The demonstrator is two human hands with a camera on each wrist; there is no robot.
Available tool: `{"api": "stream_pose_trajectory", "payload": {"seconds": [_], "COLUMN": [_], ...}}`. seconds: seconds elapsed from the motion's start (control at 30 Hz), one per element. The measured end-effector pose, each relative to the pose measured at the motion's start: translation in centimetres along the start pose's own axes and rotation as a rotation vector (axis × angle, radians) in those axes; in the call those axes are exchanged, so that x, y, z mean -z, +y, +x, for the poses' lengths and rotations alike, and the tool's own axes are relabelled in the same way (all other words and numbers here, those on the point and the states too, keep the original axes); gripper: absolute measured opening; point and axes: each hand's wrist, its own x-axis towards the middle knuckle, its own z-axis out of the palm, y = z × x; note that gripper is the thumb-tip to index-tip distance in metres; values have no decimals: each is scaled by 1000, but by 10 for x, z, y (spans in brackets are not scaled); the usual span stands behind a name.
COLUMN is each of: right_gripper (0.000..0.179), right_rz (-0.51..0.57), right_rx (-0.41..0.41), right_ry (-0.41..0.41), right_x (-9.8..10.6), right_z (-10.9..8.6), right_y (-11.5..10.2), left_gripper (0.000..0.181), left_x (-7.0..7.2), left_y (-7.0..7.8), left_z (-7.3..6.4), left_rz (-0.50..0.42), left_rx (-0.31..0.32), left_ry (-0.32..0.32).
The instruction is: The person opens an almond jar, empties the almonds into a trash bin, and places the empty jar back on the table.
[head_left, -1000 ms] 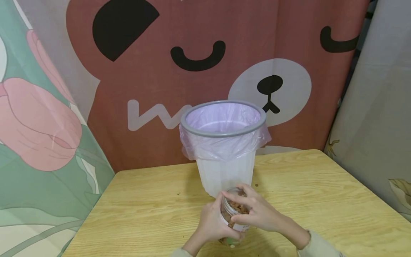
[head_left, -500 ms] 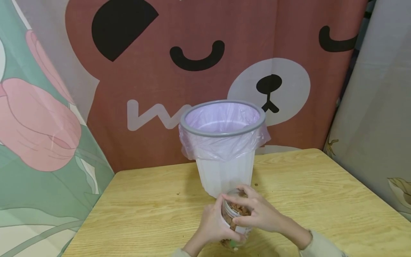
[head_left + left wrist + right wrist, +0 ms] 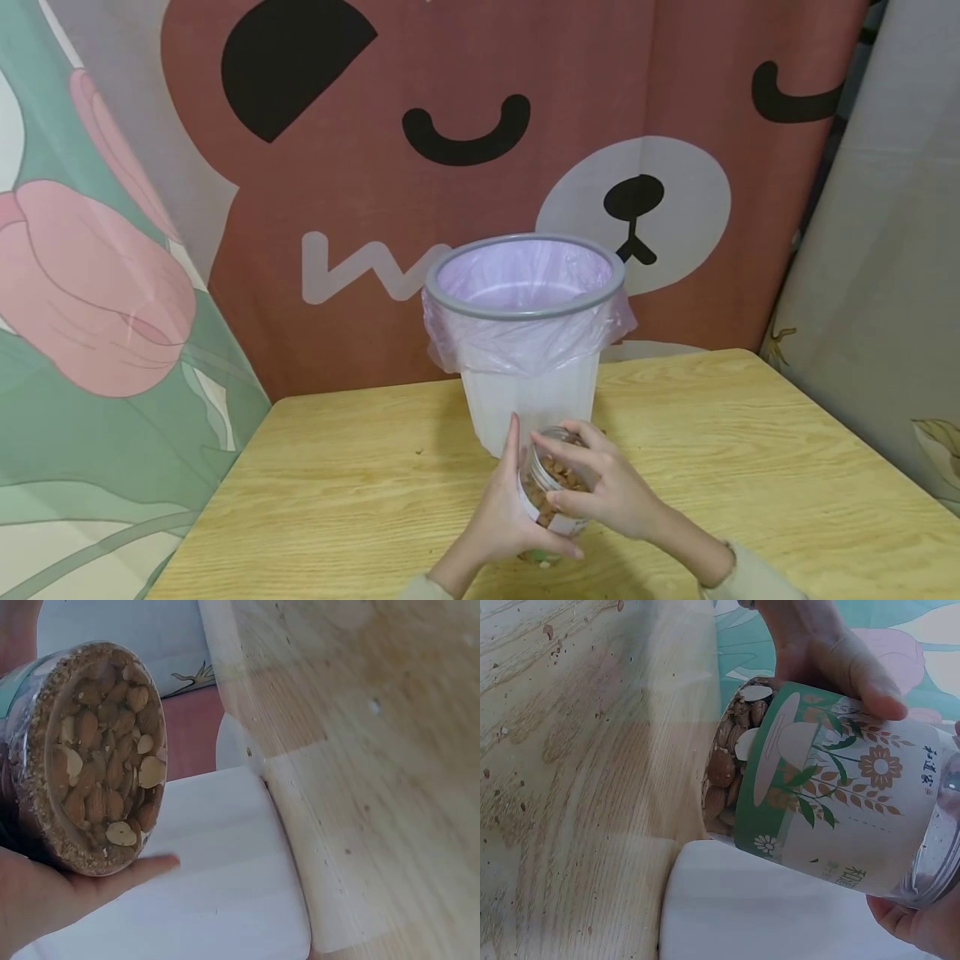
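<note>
Gripping hands: left hand curled round the jar, right hand clasped its rim.
Jar: tilted, lower centre of head view; clear, cylindrical, held almonds.
Bin: wore a crinkled lilac bag.

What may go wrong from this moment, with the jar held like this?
The almond jar is held tilted above the table; if the left hand slips, it could drop.

The right hand grips round its top; whether it is sealed, I cannot tell. If open, almonds might spill among the crumbs on the table.

The white trash bin stands close behind, so a sudden jerk might bump it.
</note>
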Motion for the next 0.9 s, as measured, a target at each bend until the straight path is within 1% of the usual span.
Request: {"api": "stream_pose_trajectory", "payload": {"seconds": [0.1,0.17,0.2,0.23,0.3,0.33,0.4,0.43,0.5,0.63,0.73,0.9], "right_gripper": [55,57,59,61,65,66,65,62,56,47,45,44], "right_rz": [17,4,-18,-43,-99,-124,-147,-138,-107,-65,-52,-32], "right_rx": [-23,-55,-76,-100,-152,-177,-214,-218,-206,-114,-48,29], "right_ry": [-26,-58,-74,-90,-110,-114,-109,-102,-85,-62,-59,-60], "right_x": [2,3,4,4,5,5,4,3,2,1,1,1], "right_z": [0,1,1,2,4,5,6,7,7,6,6,5], "right_y": [-2,-3,-5,-6,-10,-12,-15,-16,-16,-15,-12,-8], "left_gripper": [133,121,113,106,93,88,79,76,70,74,82,84], "left_x": [0,-1,0,-1,-1,-2,-3,-5,-5,-6,-6,-7], "left_y": [0,0,4,4,5,5,5,1,1,1,3,5], "left_z": [0,1,1,2,3,4,4,4,3,2,2,0], "left_rz": [-33,-47,-51,-52,-29,-7,26,40,52,47,35,29], "left_rx": [-10,-42,-64,-89,-137,-151,-163,-166,-179,-204,-211,-210], "left_ry": [-24,-45,-55,-66,-72,-68,-57,-51,-40,-24,-10,4]}}
